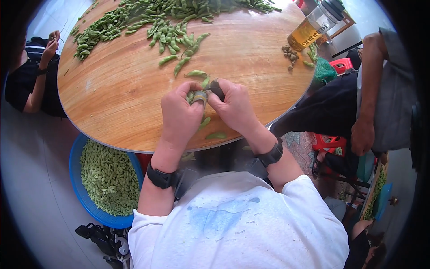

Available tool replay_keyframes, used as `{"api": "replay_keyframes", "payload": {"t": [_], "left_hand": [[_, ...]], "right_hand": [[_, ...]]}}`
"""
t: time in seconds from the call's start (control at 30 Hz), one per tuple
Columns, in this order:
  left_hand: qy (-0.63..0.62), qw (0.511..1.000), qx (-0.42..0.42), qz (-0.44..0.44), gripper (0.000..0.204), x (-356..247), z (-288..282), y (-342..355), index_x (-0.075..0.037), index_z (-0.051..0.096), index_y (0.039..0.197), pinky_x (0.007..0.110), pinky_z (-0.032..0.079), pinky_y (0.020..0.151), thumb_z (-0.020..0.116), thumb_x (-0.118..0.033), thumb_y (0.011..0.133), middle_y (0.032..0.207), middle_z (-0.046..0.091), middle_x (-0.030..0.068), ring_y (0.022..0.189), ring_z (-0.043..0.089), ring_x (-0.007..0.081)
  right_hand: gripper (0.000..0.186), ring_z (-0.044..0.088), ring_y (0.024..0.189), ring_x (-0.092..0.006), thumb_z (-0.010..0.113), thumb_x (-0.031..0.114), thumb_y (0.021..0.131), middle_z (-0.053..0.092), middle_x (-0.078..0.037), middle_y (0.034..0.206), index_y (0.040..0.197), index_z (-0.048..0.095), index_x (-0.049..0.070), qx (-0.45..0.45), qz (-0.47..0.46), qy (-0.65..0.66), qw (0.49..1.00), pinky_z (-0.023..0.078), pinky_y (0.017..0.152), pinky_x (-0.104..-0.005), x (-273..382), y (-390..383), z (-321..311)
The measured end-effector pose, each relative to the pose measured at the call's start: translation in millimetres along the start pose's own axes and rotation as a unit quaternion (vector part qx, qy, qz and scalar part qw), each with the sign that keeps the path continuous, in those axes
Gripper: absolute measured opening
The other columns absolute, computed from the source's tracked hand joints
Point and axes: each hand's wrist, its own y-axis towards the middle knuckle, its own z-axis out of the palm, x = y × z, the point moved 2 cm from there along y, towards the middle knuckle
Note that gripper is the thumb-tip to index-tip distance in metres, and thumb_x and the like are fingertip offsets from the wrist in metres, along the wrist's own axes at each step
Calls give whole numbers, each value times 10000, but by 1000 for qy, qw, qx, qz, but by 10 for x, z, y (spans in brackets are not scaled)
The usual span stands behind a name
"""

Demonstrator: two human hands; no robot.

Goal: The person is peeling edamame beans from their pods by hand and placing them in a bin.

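Both hands together over the near middle of the round wooden counter (116, 89). Left hand (179, 114) and right hand (233, 105) each with grip clamped on the same green soybean pod (198, 96), held just above the counter between the fingertips. Loose pods (216, 135) just beside the wrists, near edge. Large pile of pods (152, 20) along the far side. Small heap of brownish beans (290, 54) and a clear jug of amber liquid (309, 29) at far right. Blue basin (85, 197) of shelled pods on the floor, near left. Another person's arm (367, 89) at right, one more seated far left.
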Motion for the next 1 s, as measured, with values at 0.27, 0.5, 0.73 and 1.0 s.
{"api": "replay_keyframes", "payload": {"t": [0.27, 0.5, 0.73, 1.0], "left_hand": [[86, 994, -26, 55, 171, -60, -2, -19, -2, 611, 836, 371, 466, 622, 598, -3, 666, 750, 603, 191, 691, 596, 346], [-87, 995, -31, 25, 107, 2, -70, 33, -3, 609, 847, 287, 449, 562, 581, 6, 744, 757, 630, 108, 663, 600, 193], [-496, 855, -86, -124, 175, 263, -663, -102, -39, 547, 1030, 132, 415, 482, 437, -94, 905, 870, 595, 57, 660, 547, 81], [80, 944, -300, -109, 258, 1136, -2553, -898, 5, 619, 987, 256, 444, 744, 452, 44, 794, 982, 599, 87, 865, 561, 158]], "right_hand": [[167, 516, 478, -227, 581, 129, 775, 518, -130, 546, 684, 525, 1, -8, 2, 36, 999, 404, 468, -325, -47, 24, 35], [118, 315, 434, 4, 547, 131, 863, 448, 46, 586, 765, 564, 67, 110, 241, 513, 817, 219, 372, -171, -31, 32, -21], [124, 555, 624, -135, 603, 124, 828, 593, -88, 681, 856, 621, 4, 499, -40, 106, 859, 453, 608, -265, 310, -200, -141], [160, 599, 738, -370, 605, 160, 791, 608, -191, 743, 807, 556, 9, 46, -99, -148, 983, 472, 618, -436, -43, 485, -135]]}}
